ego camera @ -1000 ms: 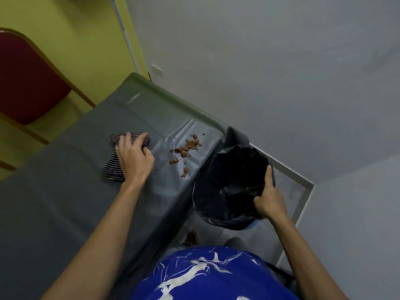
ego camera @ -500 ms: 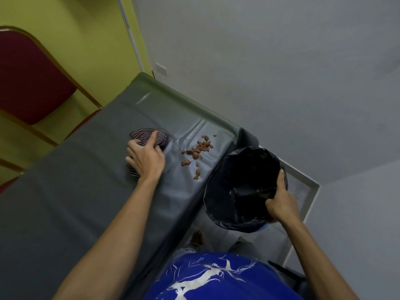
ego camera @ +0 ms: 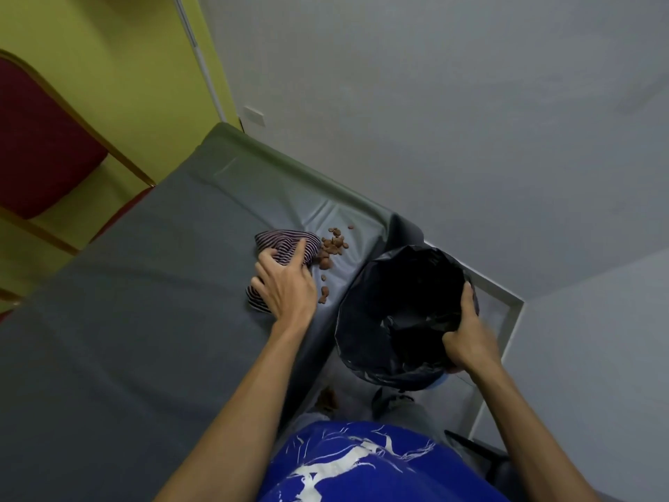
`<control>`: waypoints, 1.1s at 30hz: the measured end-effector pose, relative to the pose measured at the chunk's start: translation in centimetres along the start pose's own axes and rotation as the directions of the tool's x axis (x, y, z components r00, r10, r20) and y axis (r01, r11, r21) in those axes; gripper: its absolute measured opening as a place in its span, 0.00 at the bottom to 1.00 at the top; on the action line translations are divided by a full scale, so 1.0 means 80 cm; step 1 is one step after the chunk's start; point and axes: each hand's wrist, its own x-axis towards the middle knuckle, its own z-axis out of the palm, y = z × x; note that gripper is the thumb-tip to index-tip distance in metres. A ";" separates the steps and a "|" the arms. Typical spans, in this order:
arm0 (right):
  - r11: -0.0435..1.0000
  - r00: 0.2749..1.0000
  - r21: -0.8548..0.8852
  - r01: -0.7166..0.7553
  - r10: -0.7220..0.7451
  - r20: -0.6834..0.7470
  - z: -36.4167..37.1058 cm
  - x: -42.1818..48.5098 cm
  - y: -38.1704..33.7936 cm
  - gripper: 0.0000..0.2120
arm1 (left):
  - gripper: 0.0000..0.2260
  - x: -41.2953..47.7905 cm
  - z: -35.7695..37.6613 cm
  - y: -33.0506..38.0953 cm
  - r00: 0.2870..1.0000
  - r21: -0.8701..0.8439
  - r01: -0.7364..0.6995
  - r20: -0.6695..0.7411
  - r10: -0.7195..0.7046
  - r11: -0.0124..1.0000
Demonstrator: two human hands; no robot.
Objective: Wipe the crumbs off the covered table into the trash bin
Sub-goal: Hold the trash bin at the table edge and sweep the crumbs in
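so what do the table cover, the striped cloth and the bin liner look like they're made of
The table cover looks like smooth grey vinyl or a coated sheet, with a soft sheen and creases near the corner. The striped cloth is soft matte fabric, probably knit, bunched in folds. The bin liner is thin glossy black plastic film, crinkled with highlights.

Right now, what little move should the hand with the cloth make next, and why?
Probably sweep the striped cloth toward the table edge: the left hand holds it right beside the crumbs, and the right hand holds the trash bin beside that edge.
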 end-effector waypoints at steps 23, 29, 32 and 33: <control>0.998 0.999 0.055 0.013 -0.015 0.046 -0.019 0.008 0.002 0.48 | 0.22 0.101 0.002 0.061 0.993 -0.075 -0.104 0.040 0.107 0.992; 0.998 0.999 0.051 0.036 -0.038 0.034 -0.021 0.008 0.007 0.47 | 0.21 0.077 0.028 0.061 0.960 0.004 -0.251 0.128 0.248 0.968; 0.998 0.999 0.058 0.025 -0.027 0.034 -0.022 0.010 0.008 0.46 | 0.23 0.007 0.030 0.068 0.917 -0.050 -0.366 0.151 0.369 0.929; 0.998 0.999 0.064 0.020 -0.022 0.041 -0.021 0.009 0.008 0.47 | 0.24 -0.021 0.030 0.069 0.889 -0.080 -0.417 0.170 0.425 0.905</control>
